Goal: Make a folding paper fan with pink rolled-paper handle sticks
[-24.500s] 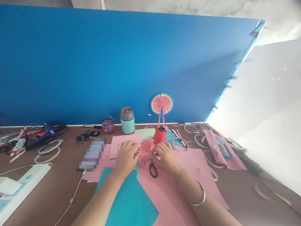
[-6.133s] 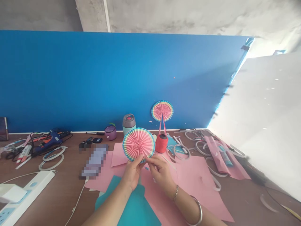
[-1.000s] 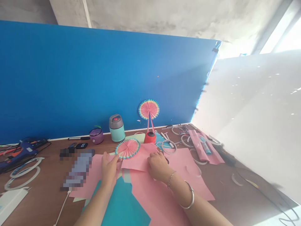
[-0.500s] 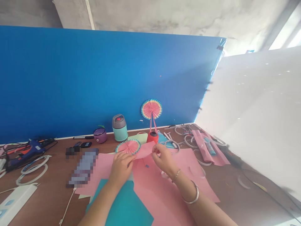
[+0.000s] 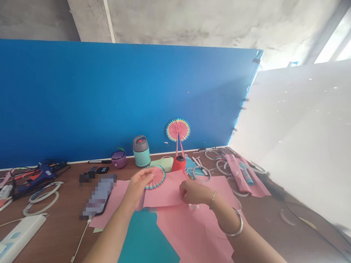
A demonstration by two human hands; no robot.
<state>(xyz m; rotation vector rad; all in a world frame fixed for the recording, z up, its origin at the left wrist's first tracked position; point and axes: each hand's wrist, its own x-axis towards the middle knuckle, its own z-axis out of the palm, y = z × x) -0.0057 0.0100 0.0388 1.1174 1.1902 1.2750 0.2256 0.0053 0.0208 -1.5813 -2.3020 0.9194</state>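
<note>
My left hand (image 5: 139,183) is closed on the rim of a round pleated paper fan (image 5: 158,175), pink with a rainbow edge, and holds it tilted up off the table. My right hand (image 5: 192,192) pinches the right edge of a small pink paper sheet (image 5: 164,193). This sheet is raised slightly and covers the fan's lower part. Both hands hover over larger pink sheets (image 5: 192,230) and a teal sheet (image 5: 142,241) on the brown table (image 5: 55,226).
A second fan (image 5: 178,129) on sticks stands in a red thread spool (image 5: 178,163) by the blue board (image 5: 109,98). Nearby are a teal flask (image 5: 141,150), purple pot (image 5: 119,159), glue gun (image 5: 41,171), tape rings (image 5: 41,199), phone (image 5: 98,195), power strip (image 5: 19,233) and white board (image 5: 301,138).
The fan has come up from lying nearly flat to tilted up in my left hand. My right hand has dropped lower with the small pink sheet.
</note>
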